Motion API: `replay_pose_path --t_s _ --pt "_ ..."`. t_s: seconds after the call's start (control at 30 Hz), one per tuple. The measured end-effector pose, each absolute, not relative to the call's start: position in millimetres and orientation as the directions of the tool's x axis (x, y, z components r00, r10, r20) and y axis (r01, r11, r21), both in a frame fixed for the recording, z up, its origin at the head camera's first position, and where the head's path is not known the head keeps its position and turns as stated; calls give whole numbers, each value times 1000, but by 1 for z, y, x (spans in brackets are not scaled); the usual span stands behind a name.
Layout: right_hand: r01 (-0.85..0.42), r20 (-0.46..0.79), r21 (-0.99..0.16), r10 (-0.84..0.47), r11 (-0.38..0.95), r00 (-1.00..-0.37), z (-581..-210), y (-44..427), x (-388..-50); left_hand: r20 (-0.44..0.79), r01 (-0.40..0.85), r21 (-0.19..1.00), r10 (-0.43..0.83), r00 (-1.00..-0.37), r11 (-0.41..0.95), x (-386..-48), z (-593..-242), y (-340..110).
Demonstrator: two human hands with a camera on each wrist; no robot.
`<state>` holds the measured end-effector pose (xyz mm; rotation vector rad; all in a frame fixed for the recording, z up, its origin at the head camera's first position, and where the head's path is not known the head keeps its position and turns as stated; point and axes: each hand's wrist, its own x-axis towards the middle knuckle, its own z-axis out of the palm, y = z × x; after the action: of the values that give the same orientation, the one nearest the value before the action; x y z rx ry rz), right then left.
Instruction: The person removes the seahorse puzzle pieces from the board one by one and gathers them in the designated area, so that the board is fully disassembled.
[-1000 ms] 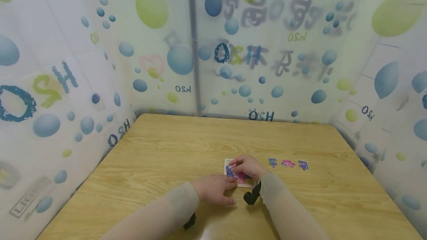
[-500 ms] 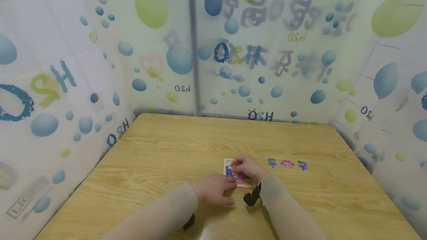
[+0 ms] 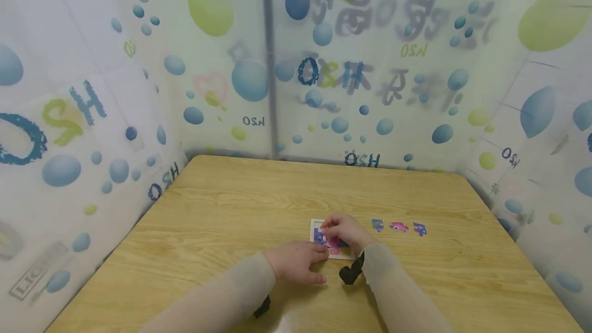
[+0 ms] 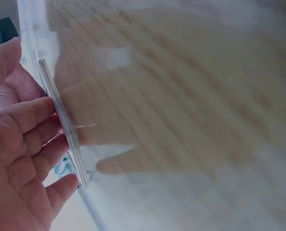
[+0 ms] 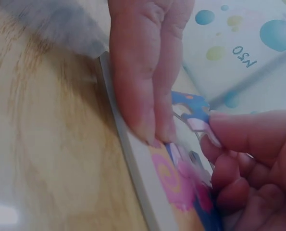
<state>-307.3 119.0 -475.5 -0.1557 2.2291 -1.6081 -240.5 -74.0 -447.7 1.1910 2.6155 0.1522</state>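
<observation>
A framed jigsaw puzzle (image 3: 341,257) lies flat on the table, with blue, pink and orange parts of its picture showing. My left hand (image 3: 296,263) rests at its near left edge. In the right wrist view two straight left fingers (image 5: 138,82) press down on the puzzle by its pale rim (image 5: 139,180). My right hand (image 3: 346,231) is over the puzzle from the right. Its thumb and index finger pinch a small puzzle piece (image 5: 212,136) at the far side, mostly hidden by the fingers. From below, the left wrist view shows the left hand (image 4: 22,139) against the board's thin edge (image 4: 61,115).
Three loose puzzle pieces lie in a row right of the board: a blue-green one (image 3: 377,225), a pink one (image 3: 398,226) and a blue-purple one (image 3: 420,228). The wooden table (image 3: 231,204) is enclosed by curtains (image 3: 222,81) printed with bubbles.
My right fingertips have drawn slightly closer together and shifted a little over the puzzle. The left hand and the loose pieces stay in place.
</observation>
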Motion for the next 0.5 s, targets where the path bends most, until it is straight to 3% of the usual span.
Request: replay_pose_path --t_s 0.5 --pt "205 -261 -957 -306 204 -915 -475 125 -312 -216 716 183 738 -640 674 -241 -448 -73"
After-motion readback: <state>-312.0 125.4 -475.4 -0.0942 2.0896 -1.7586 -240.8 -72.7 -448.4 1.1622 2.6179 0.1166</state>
